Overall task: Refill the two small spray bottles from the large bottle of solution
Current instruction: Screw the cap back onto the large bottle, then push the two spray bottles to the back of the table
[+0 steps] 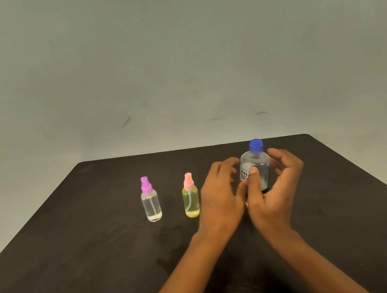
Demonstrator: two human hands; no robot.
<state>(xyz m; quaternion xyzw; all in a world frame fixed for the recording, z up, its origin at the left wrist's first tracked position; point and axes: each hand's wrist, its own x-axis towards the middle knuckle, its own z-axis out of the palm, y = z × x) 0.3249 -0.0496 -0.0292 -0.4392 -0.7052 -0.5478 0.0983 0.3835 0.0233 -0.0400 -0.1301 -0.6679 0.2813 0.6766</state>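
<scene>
Open tabletop point(78, 243) left of purple-capped bottle point(151, 203); yellow bottle point(191, 200) close beside left hand point(220, 198), narrow gap.

The dark worktop point(88, 230) carried three upright bottles in a row: a purple-capped spray bottle point(151, 204), a yellow spray bottle point(191, 200), and a blue-capped large bottle point(257, 165).

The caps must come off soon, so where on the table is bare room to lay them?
Bare table lies left of the purple-capped spray bottle, in front of both small bottles, and right of the right hand. It is crowded from the yellow spray bottle to the large bottle, where the left hand sits too.
</scene>
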